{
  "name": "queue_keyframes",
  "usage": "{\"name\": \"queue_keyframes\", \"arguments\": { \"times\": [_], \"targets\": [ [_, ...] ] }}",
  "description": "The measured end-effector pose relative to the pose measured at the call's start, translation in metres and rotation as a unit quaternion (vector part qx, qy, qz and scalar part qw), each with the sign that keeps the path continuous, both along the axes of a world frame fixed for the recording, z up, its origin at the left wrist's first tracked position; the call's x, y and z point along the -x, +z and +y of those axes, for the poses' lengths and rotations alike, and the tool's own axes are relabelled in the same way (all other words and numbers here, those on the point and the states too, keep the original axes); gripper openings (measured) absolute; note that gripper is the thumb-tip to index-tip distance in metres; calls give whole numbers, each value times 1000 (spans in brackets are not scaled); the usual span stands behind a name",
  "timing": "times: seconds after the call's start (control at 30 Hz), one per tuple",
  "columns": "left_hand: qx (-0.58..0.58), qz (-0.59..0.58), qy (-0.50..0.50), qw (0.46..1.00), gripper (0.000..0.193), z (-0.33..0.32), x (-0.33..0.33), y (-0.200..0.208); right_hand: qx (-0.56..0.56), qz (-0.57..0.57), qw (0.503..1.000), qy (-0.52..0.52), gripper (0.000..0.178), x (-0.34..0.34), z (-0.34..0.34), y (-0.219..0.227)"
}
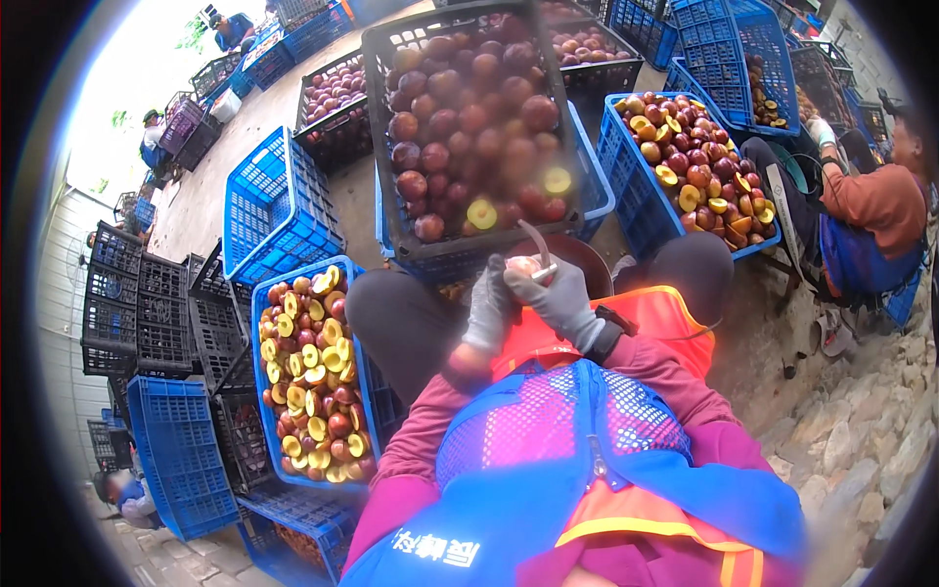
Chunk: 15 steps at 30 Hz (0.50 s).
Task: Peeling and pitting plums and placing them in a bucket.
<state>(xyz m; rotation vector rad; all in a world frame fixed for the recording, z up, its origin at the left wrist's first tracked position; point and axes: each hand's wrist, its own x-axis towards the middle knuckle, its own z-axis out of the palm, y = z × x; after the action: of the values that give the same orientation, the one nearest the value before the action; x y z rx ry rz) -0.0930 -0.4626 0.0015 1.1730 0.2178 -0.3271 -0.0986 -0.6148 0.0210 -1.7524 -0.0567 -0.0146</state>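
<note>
Both my hands wear grey gloves and meet above my lap. My left hand (pixel 488 311) is closed around a small reddish plum (pixel 523 265), which shows only in part between the gloves. In my right hand (pixel 564 305) is a small knife with a curved blade (pixel 535 238), its tip pointing up and away. The blade stands beside the plum; whether it touches the skin cannot be made out. Just beyond my hands, a black crate (pixel 399 262) holds many dark plums (pixel 474 117) and a few cut yellow halves. A lens smear blurs part of it.
A blue crate (pixel 259 391) of cut plums stands at my left, another (pixel 626 186) at the right. A tilted blue crate (pixel 279 210) lies beyond the left one. Stacked black crates (pixel 137 303) line the left side. A seated person (pixel 875 210) is close on the right.
</note>
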Motion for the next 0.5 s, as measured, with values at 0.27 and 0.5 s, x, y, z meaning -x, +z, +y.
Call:
{"name": "queue_keyframes", "arguments": {
  "times": [0.27, 0.5],
  "targets": [
    [-101, -113, -140, 978, 25, 18, 14, -6, 212, -233, 947, -67, 41, 10, 11, 18],
    [-266, -461, -118, 838, 37, 23, 27, 37, 167, -300, 937, 57, 40, 12, -1, 52]
  ]
}}
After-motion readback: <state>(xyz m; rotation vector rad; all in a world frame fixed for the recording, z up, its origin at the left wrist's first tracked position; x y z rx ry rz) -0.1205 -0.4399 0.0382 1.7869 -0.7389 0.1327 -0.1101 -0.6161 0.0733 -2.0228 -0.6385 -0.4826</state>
